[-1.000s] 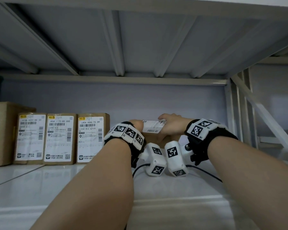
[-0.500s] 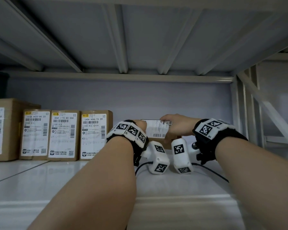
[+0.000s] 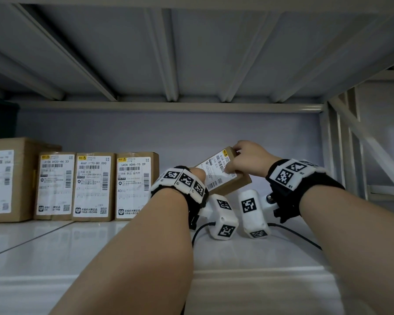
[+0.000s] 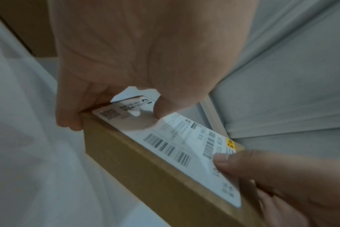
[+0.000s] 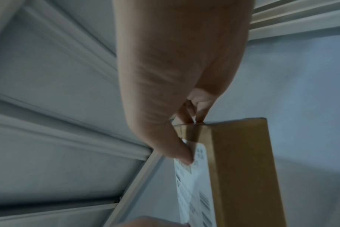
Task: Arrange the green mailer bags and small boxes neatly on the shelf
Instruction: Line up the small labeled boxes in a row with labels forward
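Observation:
I hold a small brown box (image 3: 223, 176) with a white shipping label between both hands, tilted with its right end raised, just above the white shelf (image 3: 55, 258). My left hand (image 3: 197, 172) grips its lower left end, thumb on the label (image 4: 165, 132), fingers curled round the corner. My right hand (image 3: 246, 160) pinches the upper right end, thumb on the label and fingers over the top edge (image 5: 192, 121). The box (image 5: 241, 169) shows its brown side in the right wrist view. Three labelled small boxes (image 3: 93, 187) stand upright in a row to the left.
A larger brown box (image 3: 7, 178) stands at the far left, with a dark green object (image 3: 0, 119) above it. The shelf's back wall (image 3: 214, 133) is close behind. A diagonal frame brace (image 3: 369, 142) bounds the right side. The shelf above (image 3: 191, 53) hangs low.
The box has tipped from lying level to slanting, its right end lifted by my right hand. My left hand has stayed at the lower end.

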